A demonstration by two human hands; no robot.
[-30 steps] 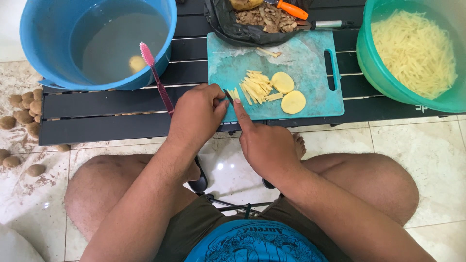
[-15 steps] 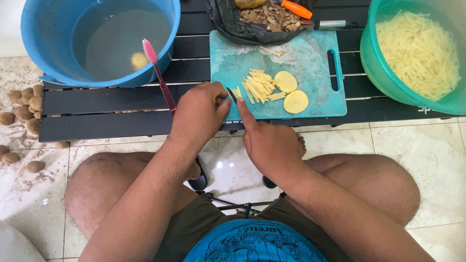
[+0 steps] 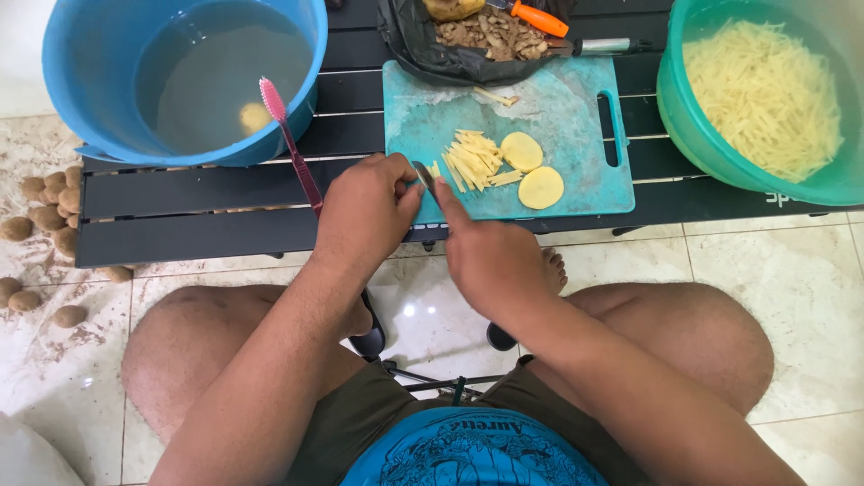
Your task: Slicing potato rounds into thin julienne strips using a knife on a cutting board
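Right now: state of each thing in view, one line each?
Blue basin: holds water and one potato.
Green bowl: full of potato strips.
Cutting board: carries strips and two slices.
Black bag: open, holding peels.
Left hand: closed, at the board's near edge.
Right hand: forefinger extended along a knife.

Cutting board (image 3: pixel 576 108) sits mid-tabletop (image 3: pixel 198 207). On it: potato sticks (image 3: pixel 472 160), two potato slices (image 3: pixel 533 171) to their right. Water tub (image 3: pixel 180 76) at left, brush (image 3: pixel 290 144) leaning on its rim. Bowl of cut sticks (image 3: pixel 765 90) at right. Bag of peelings (image 3: pixel 468 40) behind the board. Whole potatoes (image 3: pixel 45 216) on the floor, left of the tabletop.
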